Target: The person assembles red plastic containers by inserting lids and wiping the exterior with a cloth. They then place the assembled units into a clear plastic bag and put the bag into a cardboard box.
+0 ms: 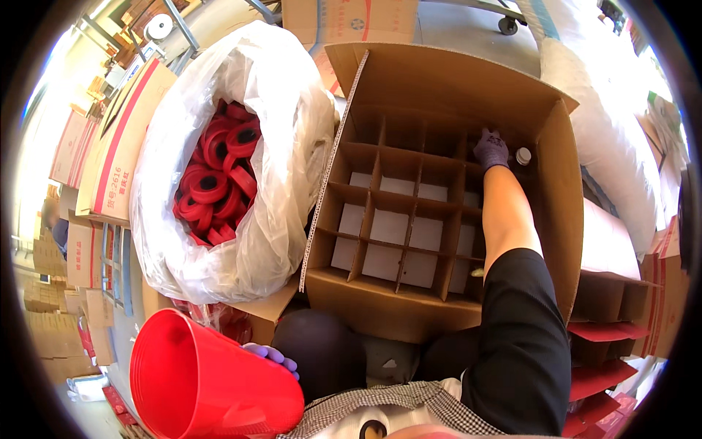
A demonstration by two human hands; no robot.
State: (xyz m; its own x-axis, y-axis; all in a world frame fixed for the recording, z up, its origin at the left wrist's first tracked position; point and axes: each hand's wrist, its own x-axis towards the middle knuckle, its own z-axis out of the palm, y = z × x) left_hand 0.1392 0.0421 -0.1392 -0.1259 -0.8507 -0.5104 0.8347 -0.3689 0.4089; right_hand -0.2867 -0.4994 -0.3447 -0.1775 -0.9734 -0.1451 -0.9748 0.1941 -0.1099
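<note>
My left hand (275, 357), in a purple glove, is closed on a red plastic bucket (248, 380) at the lower left. The bucket is tilted, its wide mouth turned to the left; only a few fingertips show past its side. My right arm reaches far into an open cardboard box (446, 80). There my gloved right hand (491, 148) is at the far right of the cardboard dividers (398, 201), fingers curled; whatever they grip is hidden. Just right of it is a small white round-topped piece (523, 156). White flat bottoms show in several compartments.
A large clear plastic bag (270, 95) stands left of the box, holding several red ring-shaped pieces (208, 186) with dark centres. Printed cartons (121, 146) are stacked further left. A big white sack (599, 124) leans at the right, above open cartons with red flaps (603, 377).
</note>
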